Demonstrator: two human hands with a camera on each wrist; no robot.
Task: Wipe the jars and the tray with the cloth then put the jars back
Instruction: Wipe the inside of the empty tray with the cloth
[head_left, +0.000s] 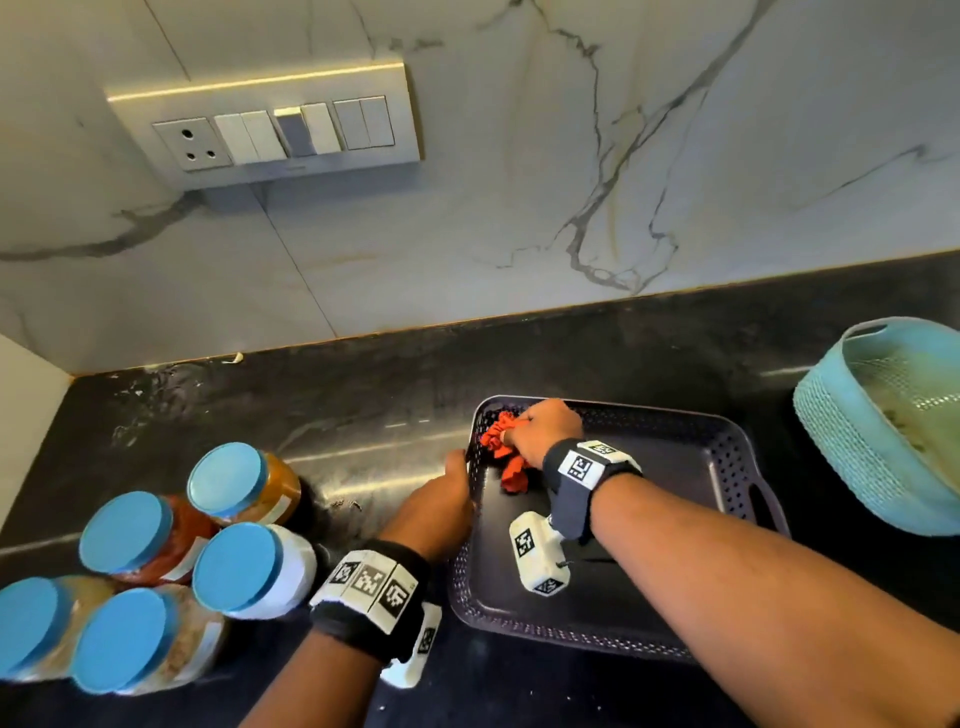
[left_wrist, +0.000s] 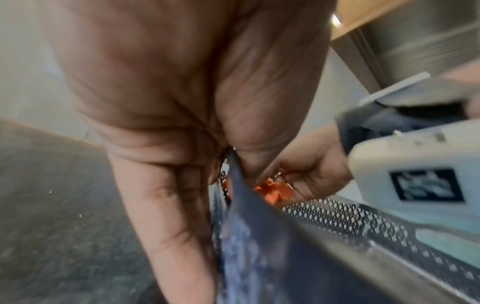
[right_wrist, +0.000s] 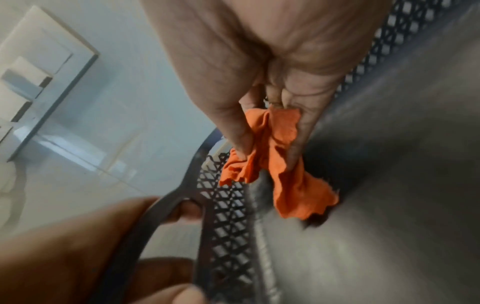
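A dark perforated tray (head_left: 675, 519) lies on the black counter with no jars in it. My right hand (head_left: 540, 431) pinches a crumpled orange cloth (head_left: 506, 457) (right_wrist: 275, 156) against the tray's far left corner. My left hand (head_left: 447, 499) grips the tray's left handle (right_wrist: 166, 205), fingers curled through the slot. In the left wrist view the tray rim (left_wrist: 249, 205) runs under my left hand (left_wrist: 182, 164), with the cloth (left_wrist: 272, 191) beyond it. Several blue-lidded jars (head_left: 156, 561) stand grouped on the counter at the left.
A light blue woven basket (head_left: 852, 447) sits at the right edge of the counter. A marble wall with a switch panel (head_left: 270, 124) rises behind. Bare black counter (head_left: 363, 395) lies between the jars and the tray.
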